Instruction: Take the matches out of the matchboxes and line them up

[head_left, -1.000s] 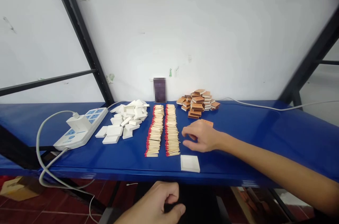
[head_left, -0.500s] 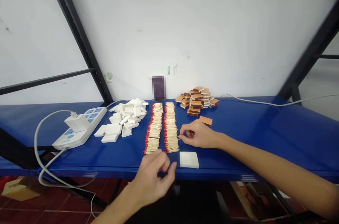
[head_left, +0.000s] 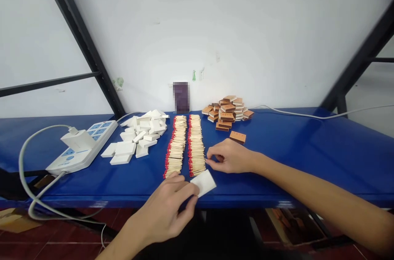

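My left hand (head_left: 172, 204) is closed on the corner of a small white matchbox tray (head_left: 205, 183), which is tilted near the table's front edge. My right hand (head_left: 229, 156) has thumb and forefinger curled together at the stick ends of the right row of matches (head_left: 196, 145). Whatever lies between those fingertips is too small to make out. Beside it runs a left row of matches (head_left: 177, 145), red heads to the left. Just behind my right hand lies a single brown matchbox (head_left: 238, 137).
White trays (head_left: 125, 148) are heaped on the left of the blue table (head_left: 286, 145). Brown matchboxes (head_left: 227, 116) are piled at the back right. A white power strip (head_left: 80, 153) with a plugged charger and looping cable sits far left. A dark blurred rectangle (head_left: 181, 98) stands against the wall.
My left hand has taken hold of the white tray that lay flat and moved it left, tilting it. My right hand stays beside the right row. The view has shifted slightly.
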`<state>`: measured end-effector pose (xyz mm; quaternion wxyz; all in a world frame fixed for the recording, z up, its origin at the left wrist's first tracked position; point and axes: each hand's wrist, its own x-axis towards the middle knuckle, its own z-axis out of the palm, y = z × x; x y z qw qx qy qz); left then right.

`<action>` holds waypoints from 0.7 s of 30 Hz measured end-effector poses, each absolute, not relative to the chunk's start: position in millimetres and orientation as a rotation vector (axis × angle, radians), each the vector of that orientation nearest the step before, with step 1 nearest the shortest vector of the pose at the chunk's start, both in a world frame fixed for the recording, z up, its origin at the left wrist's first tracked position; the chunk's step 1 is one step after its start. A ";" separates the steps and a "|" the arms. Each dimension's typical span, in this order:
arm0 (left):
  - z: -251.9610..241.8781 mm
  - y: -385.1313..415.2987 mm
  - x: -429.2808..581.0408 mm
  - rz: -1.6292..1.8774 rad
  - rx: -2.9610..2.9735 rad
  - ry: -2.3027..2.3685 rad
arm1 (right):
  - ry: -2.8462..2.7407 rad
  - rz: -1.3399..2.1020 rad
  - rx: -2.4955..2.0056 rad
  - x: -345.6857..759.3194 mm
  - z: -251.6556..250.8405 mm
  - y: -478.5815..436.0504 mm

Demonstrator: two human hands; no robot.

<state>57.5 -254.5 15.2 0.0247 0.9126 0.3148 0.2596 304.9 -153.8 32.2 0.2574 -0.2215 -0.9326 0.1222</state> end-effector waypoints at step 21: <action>18.2 -255.3 22.4 0.785 2.660 0.884 | -2.625 0.511 -0.479 296.0 30.8 -170.9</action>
